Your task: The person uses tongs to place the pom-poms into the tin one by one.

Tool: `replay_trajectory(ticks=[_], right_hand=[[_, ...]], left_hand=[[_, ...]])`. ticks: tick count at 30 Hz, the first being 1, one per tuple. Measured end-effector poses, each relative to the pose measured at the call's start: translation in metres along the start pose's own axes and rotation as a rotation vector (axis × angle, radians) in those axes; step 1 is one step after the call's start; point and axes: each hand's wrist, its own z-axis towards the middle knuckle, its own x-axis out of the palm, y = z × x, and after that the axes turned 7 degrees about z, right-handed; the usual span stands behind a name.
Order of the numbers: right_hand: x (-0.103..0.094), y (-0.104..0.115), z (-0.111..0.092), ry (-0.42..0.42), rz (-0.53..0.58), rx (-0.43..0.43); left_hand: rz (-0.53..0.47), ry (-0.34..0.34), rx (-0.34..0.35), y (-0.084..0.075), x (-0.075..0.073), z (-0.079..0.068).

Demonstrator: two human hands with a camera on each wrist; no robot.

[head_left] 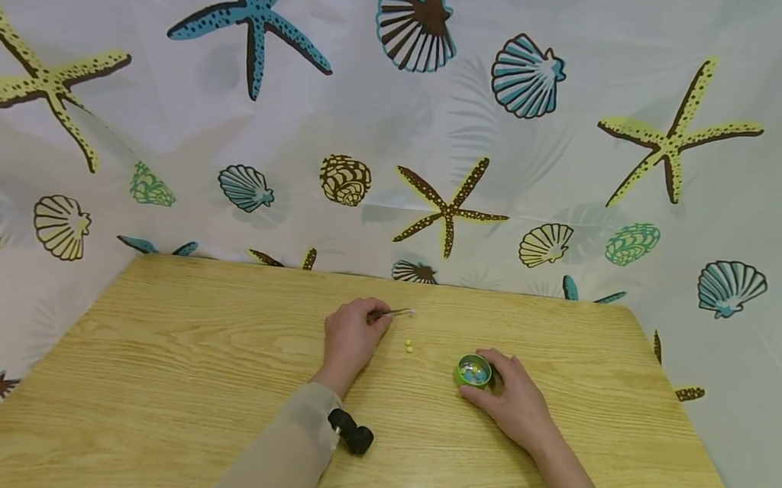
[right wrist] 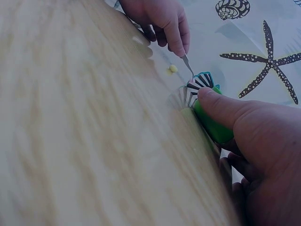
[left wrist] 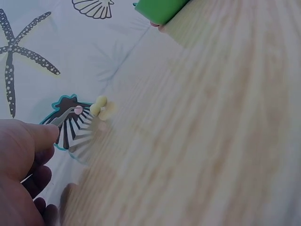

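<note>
My left hand (head_left: pixel 352 339) pinches a pair of tweezers (head_left: pixel 391 314) between thumb and fingers, above the far middle of the table. A small pale pink bead (left wrist: pixel 78 109) sits at the tweezer tips. Two small yellow beads (head_left: pixel 408 346) lie close together on the wood, just nearer than the tips. To the right, a small round green cup (head_left: pixel 458 379) stands on the table with several blue, yellow and pale pieces in it. My right hand (head_left: pixel 517 407) grips the cup from its right side, thumb in front and fingers behind.
The wooden table (head_left: pixel 166 379) meets a hanging cloth (head_left: pixel 346 118) printed with shells and starfish at its back and sides. A black wrist camera (head_left: pixel 352 432) is strapped over the left sleeve.
</note>
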Motion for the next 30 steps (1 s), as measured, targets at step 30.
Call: replay_trajectory(ticks=[30], right_hand=[[0.001,0.0,0.001,0.001,0.011,-0.008]], left_hand=[[-0.073,0.017,0.135,-0.027,-0.03,-0.029]])
